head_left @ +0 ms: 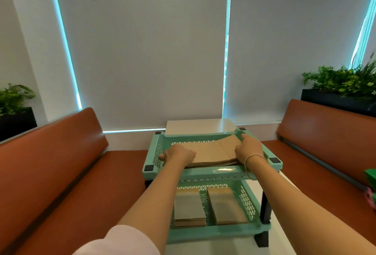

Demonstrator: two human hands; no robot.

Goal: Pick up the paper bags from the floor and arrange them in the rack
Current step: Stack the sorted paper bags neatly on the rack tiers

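A mint-green two-tier plastic rack (215,171) stands on a white table in front of me. A flat stack of brown paper bags (215,153) lies in its top tray. My left hand (178,156) grips the stack's left side, fingers curled over the edge near the tray wall. My right hand (249,149) grips the stack's right side, with a thin bracelet on the wrist. In the lower tray lie two smaller stacks of brown paper bags (189,207) side by side, the right one (225,206) partly hidden behind my arms.
The white table (199,125) runs between two brown upholstered benches, one on the left (61,163) and one on the right (325,142). Black planters with green plants stand behind each bench (341,83). Grey roller blinds fill the wall ahead. Something green lies on the right bench (371,176).
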